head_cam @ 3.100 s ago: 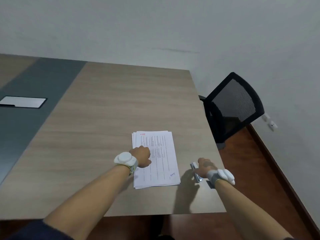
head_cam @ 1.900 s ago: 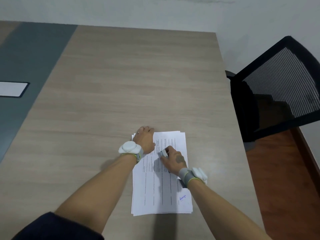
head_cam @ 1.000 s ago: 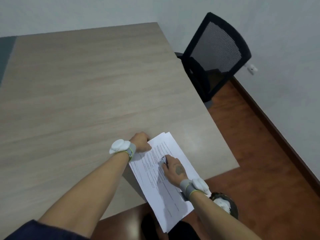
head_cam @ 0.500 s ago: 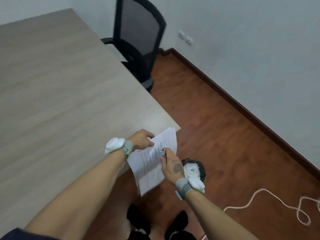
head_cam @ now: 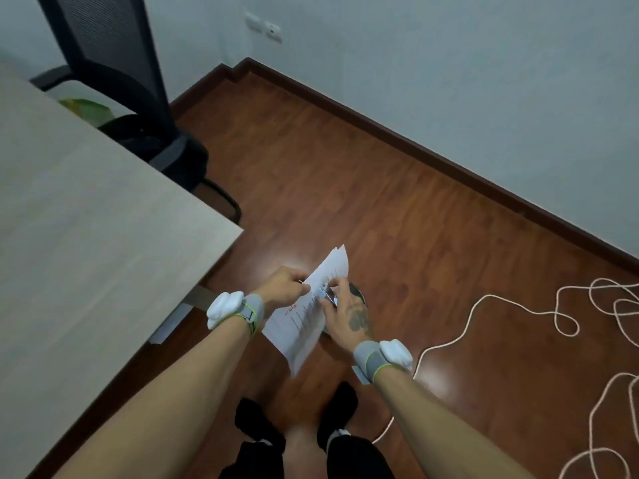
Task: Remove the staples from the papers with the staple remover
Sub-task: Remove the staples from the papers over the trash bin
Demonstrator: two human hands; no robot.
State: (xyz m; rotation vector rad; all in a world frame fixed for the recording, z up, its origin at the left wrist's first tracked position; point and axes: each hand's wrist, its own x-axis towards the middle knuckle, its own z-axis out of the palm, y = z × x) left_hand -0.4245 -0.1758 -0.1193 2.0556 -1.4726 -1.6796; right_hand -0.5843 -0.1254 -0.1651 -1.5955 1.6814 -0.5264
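The stapled papers (head_cam: pixel 304 316) hang in the air over the wooden floor, to the right of the table corner. My left hand (head_cam: pixel 285 288) pinches their left edge near the top. My right hand (head_cam: pixel 345 318) grips the small metal staple remover (head_cam: pixel 325 294), whose tip rests against the sheet near that same spot. The staple itself is too small to make out. Directly below the papers a round bin (head_cam: pixel 358 293) shows only as a dark rim behind my right hand.
The light wooden table (head_cam: pixel 86 254) fills the left side, its corner near the papers. A black mesh chair (head_cam: pixel 114 74) stands behind the table. A white cord (head_cam: pixel 518 316) lies looped on the floor at the right. My feet (head_cam: pixel 297 430) show at the bottom.
I have lifted the papers off the table and swung them right, over the bin on the floor. My view turned right with them. The remover stays pressed on the sheet.
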